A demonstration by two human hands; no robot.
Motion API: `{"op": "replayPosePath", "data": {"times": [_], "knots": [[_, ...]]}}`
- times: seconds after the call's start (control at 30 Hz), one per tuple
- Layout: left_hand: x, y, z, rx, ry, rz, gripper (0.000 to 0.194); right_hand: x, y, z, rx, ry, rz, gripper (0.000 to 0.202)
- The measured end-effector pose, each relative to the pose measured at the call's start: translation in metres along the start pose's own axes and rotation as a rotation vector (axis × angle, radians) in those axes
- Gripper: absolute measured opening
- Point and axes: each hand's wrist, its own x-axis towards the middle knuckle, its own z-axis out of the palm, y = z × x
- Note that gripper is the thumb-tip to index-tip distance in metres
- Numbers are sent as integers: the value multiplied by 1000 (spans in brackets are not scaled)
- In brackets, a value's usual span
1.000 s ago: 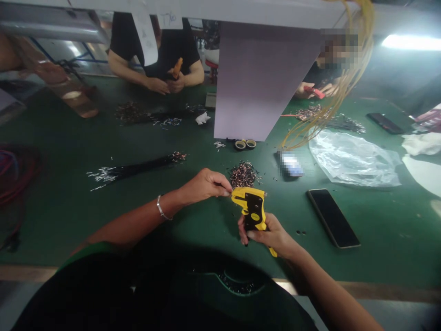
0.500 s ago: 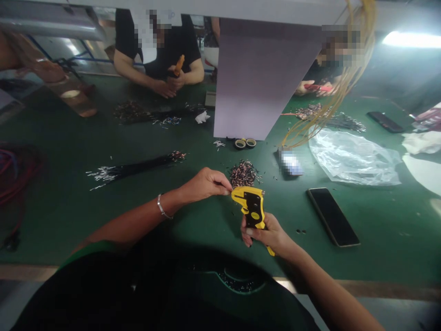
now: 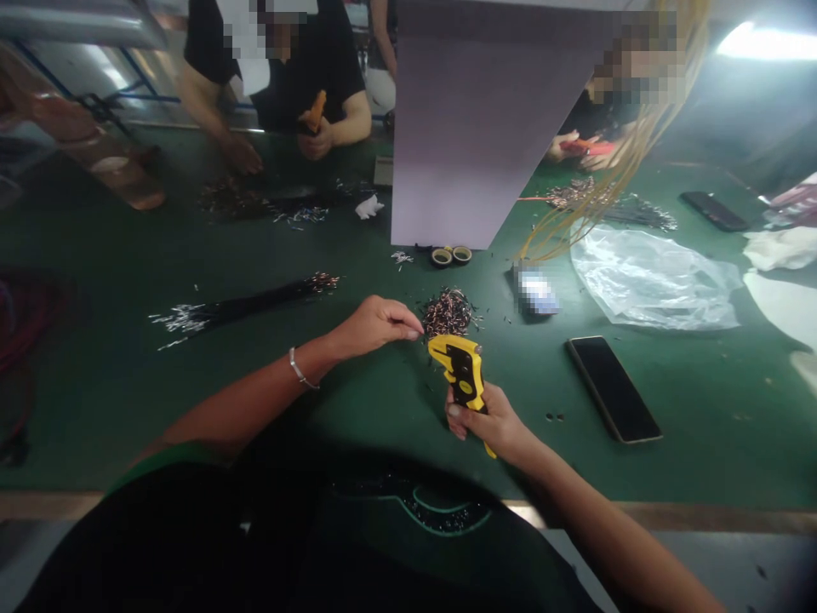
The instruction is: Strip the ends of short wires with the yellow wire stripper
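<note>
My right hand (image 3: 478, 413) is wrapped round the handles of a yellow and black wire stripper (image 3: 464, 372), whose head points up and left. Thumb and fingers of my left hand (image 3: 381, 326) are pinched together just left of the tool's jaws; what they hold, if anything, is too small to make out. Behind the tool lies a pile of short dark wire pieces with copper ends (image 3: 448, 312). To the left a bundle of black wires (image 3: 255, 304) rests on the green table (image 3: 357, 434), with pale ends at its left and copper ends at its right.
A phone (image 3: 616, 390) lies at the right, with a clear plastic bag (image 3: 657, 281) behind it. Two tape rolls (image 3: 451, 255) sit by a pale upright panel (image 3: 476, 128). Across the table, people hold an orange tool (image 3: 315, 113) and a red tool (image 3: 587, 147). Yellow wires (image 3: 638, 162) hang down.
The view has shifted slightly. My left fingertips and the tool's jaws are a little further apart. Across the table, the person at the left has moved one hand away from the orange tool.
</note>
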Motion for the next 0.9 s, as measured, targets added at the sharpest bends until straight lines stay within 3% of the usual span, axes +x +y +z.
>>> {"op": "replayPosePath", "data": {"times": [0.47, 0.7, 0.83, 0.9], "knots": [[3, -2, 6, -19, 60, -55, 10, 4, 3, 5, 40, 88, 41, 21], [4, -3, 7, -36, 78, -112, 10, 10, 15, -3, 152, 84, 11, 20], [2, -3, 10, -62, 115, -188, 12, 12, 12, -4, 234, 15, -11, 21], [1, -2, 12, -88, 92, -199, 14, 11, 9, -3, 255, 45, -24, 21]]}}
